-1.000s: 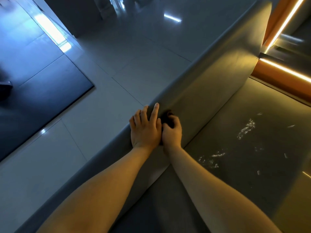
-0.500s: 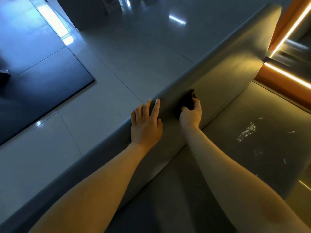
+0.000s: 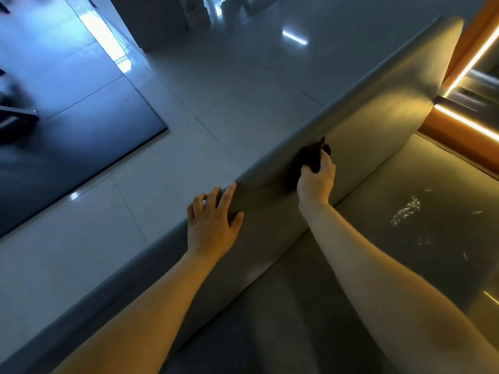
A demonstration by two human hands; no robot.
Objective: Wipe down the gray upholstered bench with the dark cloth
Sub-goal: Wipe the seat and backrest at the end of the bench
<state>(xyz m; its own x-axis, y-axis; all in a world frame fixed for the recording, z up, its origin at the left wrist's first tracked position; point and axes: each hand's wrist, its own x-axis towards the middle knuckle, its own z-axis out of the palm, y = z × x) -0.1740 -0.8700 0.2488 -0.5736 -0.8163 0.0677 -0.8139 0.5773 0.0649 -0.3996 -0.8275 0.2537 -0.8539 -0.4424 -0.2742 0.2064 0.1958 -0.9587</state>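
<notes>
Looking down from head height at a gray upholstered bench (image 3: 378,109) that runs diagonally across the view, with its padded back panel standing up and the flat seat (image 3: 405,265) off to the right of it.

The right hand (image 3: 316,176) is up against the inner face of the back panel, just below the top edge, fingers curled tight around a bunched-up dark cloth (image 3: 307,157). The cloth is pressed onto the upholstery and most of it pokes out above the knuckles, so it's a proper grip, not a flat palm on it.

The left hand (image 3: 213,220) holds nothing. It lies open and flat on the same panel, lower down the diagonal and well apart from the right one, fingers spread with the tips hooking over the top edge.

Both forearms are bare and come in from the bottom of the view.

On the seat there's a patch of white crumbly bits (image 3: 405,210) plus a few stray flecks nearby, off to the right of the cloth and not touching it.

Beyond the back panel is a glossy gray tile floor (image 3: 229,85) with light reflections, and a darker floor section (image 3: 67,109) at the left. Orange trim with a glowing light strip (image 3: 464,122) sits at the far right, past the seat.
</notes>
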